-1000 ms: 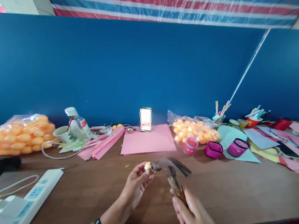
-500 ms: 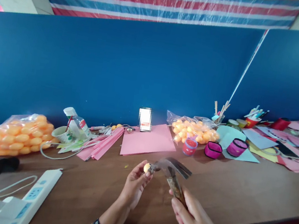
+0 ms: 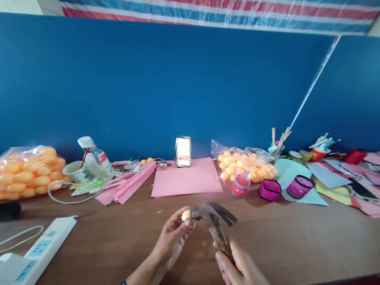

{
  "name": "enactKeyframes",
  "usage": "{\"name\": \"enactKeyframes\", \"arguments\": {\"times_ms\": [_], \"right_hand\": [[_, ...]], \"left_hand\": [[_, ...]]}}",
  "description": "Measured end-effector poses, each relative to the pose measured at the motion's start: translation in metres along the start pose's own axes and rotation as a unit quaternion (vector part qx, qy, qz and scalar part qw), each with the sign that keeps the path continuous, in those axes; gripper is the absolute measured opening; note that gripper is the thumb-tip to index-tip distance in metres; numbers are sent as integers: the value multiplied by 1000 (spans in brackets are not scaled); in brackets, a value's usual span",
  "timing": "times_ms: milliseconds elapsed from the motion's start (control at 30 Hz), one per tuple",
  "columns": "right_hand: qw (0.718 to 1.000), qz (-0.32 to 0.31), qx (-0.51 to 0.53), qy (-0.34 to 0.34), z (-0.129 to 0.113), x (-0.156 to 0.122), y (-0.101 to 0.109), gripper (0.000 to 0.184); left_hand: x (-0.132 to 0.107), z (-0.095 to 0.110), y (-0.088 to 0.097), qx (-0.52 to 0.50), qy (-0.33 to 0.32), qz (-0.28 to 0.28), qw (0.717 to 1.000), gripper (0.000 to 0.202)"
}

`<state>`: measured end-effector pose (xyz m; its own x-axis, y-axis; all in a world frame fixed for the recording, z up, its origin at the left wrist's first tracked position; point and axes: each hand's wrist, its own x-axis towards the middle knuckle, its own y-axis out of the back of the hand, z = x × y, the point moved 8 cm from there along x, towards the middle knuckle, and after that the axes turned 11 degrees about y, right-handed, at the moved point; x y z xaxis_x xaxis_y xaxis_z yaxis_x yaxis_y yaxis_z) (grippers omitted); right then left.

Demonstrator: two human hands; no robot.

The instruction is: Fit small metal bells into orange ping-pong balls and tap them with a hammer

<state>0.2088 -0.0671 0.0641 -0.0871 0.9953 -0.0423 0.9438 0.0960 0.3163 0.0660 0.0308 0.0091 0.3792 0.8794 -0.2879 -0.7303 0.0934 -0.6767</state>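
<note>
Between the thumb and fingers of my left hand is a small yellow-orange ball. My right hand is wrapped round the worn wooden handle of a claw hammer. The hammer's striking face meets the right side of the ball, or lies very close to it; I cannot tell which. Its claw points to the right. Both hands are above the brown table, in front of a stack of pink paper.
Bags of orange balls stand at the left and centre right. A power strip lies at front left. Behind it are a cup and a bottle. Magenta fabric rings sit right of centre. A blue partition closes the back.
The hammer head has shifted slightly left, along with my right hand. My left hand still holds the ball in nearly the same place. The whole view has drifted a little.
</note>
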Motion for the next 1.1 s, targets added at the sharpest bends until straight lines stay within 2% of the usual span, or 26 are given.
{"name": "enactKeyframes", "arguments": {"times_ms": [100,267,533,700,1100], "right_hand": [[1000,6,0,3,1,0,1,39],[1000,6,9,6,4,-1,0,39],[999,2,32,7,-2,0,-1,38],[1000,-1,5,6,-2,-1,2,36],[999,-8,32,16,-4,-1,2,34]], "left_hand": [[-1,-2,2,1,2,-5,1000,41],[-1,0,3,11,-7,-10,1000,29],[-1,0,5,20,-6,-8,1000,37],[-3,0,4,22,-13,0,1000,40],[-7,9,1,71,-41,12,997,40]]}}
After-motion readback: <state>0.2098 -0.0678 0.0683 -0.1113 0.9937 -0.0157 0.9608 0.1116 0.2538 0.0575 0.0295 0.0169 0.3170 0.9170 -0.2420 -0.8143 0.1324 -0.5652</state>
